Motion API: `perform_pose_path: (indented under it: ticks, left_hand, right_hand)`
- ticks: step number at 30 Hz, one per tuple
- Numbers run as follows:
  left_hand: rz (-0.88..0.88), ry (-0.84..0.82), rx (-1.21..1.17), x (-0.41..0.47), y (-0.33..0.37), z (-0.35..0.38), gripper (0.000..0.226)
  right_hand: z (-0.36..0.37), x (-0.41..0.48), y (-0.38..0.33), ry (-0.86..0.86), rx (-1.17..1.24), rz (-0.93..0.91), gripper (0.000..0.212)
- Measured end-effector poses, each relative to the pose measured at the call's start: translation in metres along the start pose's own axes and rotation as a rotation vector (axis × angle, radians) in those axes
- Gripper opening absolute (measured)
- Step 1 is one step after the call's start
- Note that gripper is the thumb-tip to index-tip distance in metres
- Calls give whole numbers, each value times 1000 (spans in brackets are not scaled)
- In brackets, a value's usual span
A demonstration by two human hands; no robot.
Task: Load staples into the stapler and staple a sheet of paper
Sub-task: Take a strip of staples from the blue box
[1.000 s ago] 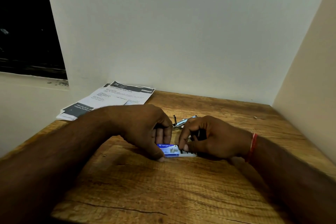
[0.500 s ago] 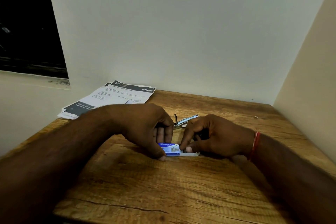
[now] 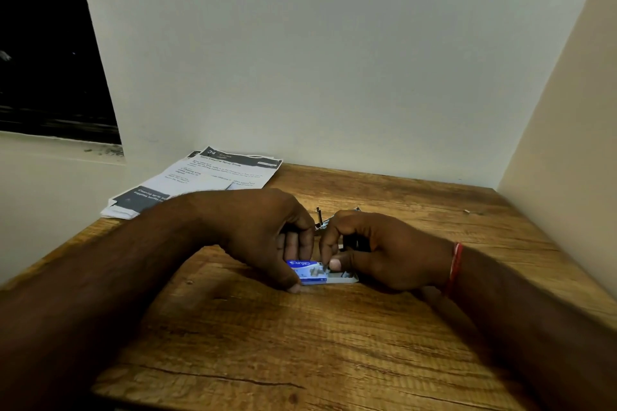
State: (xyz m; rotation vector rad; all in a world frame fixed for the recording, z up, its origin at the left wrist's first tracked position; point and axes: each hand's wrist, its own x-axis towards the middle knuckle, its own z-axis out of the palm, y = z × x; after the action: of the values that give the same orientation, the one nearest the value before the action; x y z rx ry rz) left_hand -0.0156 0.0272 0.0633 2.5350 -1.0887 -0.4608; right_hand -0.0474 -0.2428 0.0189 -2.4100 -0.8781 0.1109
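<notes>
A small blue and white staple box [image 3: 309, 272] lies on the wooden table [image 3: 300, 344] between my hands. My left hand [image 3: 263, 237] grips its left end, thumb against the near side and fingers curled over the far side. My right hand [image 3: 374, 250] pinches at the box's open right end, thumb and forefinger on the inner tray. Behind the hands only a bit of the metal stapler [image 3: 321, 220] shows; the rest is hidden. Printed sheets of paper [image 3: 213, 177] lie at the table's back left.
White walls close the table in at the back and on the right. A dark window opening [image 3: 43, 43] lies to the left. A tiny scrap [image 3: 466, 210] sits at the back right of the table.
Both hands stay on the staple box. The right thumb and forefinger have shifted slightly on the box's open end, and more of the inner tray shows on the right.
</notes>
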Motion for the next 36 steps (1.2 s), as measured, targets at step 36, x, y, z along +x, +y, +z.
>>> perform_pose_path:
  ticks: [36]
  left_hand:
    - [156, 630, -300, 24, -10, 13, 16]
  right_hand:
    - [0, 6, -6, 666, 326, -51, 22]
